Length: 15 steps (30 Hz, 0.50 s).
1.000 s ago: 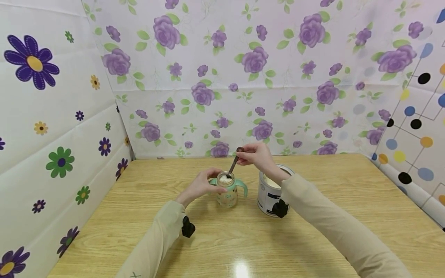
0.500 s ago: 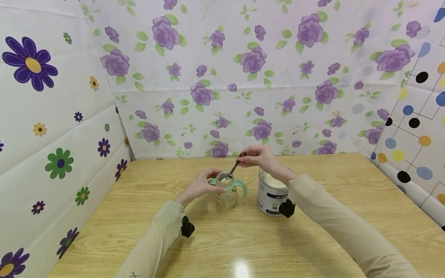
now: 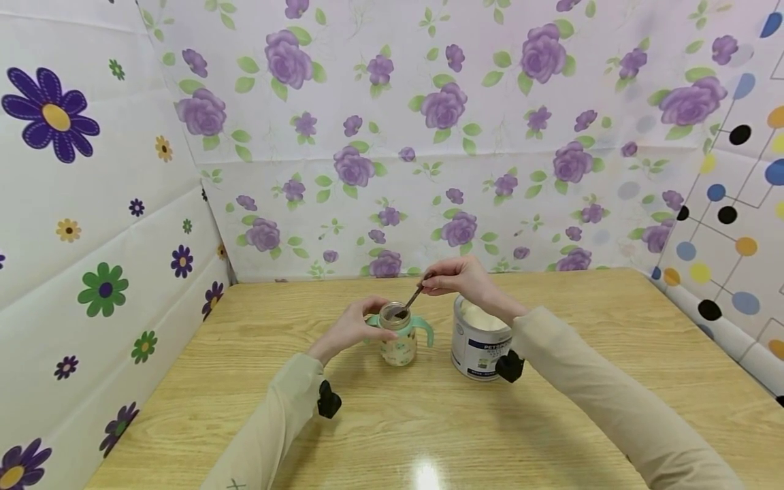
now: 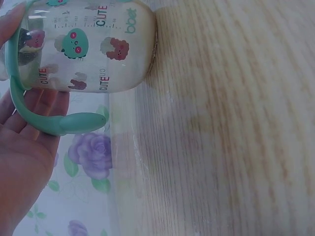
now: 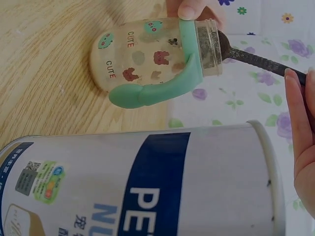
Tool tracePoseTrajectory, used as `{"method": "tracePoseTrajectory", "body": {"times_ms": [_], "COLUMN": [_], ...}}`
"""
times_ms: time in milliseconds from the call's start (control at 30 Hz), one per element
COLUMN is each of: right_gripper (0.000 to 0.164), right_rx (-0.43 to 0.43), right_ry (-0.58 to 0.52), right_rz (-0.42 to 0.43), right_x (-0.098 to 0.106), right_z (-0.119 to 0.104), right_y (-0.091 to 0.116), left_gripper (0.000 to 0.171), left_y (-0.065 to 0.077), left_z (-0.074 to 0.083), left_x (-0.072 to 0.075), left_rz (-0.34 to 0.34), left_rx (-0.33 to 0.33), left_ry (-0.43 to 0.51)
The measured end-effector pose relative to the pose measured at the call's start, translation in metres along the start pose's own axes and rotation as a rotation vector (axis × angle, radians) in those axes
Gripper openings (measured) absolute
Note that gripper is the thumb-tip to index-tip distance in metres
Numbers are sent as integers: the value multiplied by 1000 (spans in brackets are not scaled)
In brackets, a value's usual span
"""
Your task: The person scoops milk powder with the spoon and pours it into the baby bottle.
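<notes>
A clear baby bottle (image 3: 398,350) with mint-green handles and cartoon prints stands upright on the table, its mouth uncovered. My left hand (image 3: 355,327) holds it around the neck, thumb in front and fingers behind; the left wrist view shows the bottle (image 4: 93,51) from its side. Over the mouth, my right hand (image 3: 458,278) pinches the handle of a dark spoon (image 3: 416,296), which slants down with its bowl at the opening. In the right wrist view the spoon (image 5: 261,61) has its bowl right at the threaded rim. Pale powder fills much of an uncovered can (image 3: 480,347) below my right wrist.
The can stands just right of the bottle, close by its right handle. A wooden table (image 3: 245,415) carries everything. Behind it hangs a floral sheet (image 3: 343,224), with patterned sheets at the left and right sides.
White powder heaped at the bottle's mouth has dropped out of sight. The spoon leans lower, and my right hand has shifted slightly right and down. The left hand keeps its hold.
</notes>
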State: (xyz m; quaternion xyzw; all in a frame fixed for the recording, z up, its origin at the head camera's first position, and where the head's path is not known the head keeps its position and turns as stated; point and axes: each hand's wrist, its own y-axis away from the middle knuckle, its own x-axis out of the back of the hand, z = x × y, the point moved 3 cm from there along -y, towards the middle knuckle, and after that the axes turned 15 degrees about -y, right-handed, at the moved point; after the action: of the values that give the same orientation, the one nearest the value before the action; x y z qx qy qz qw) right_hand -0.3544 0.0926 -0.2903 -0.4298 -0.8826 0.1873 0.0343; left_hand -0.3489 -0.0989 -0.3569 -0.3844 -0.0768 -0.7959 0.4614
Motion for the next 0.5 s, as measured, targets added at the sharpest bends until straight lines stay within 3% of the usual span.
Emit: {"method": "tracePoseTrajectory", "body": {"times_ms": [500], "right_gripper": [17], "right_rx": [-6], "right_ry": [14], "right_rz": [20], "right_x": [1], "right_z": [1], "right_y": [0], "left_gripper": [47], "left_y": [0], "left_z": [0], "left_x": [0], "left_rz": [-5], "left_rx": [9], "left_ry": [-21]}}
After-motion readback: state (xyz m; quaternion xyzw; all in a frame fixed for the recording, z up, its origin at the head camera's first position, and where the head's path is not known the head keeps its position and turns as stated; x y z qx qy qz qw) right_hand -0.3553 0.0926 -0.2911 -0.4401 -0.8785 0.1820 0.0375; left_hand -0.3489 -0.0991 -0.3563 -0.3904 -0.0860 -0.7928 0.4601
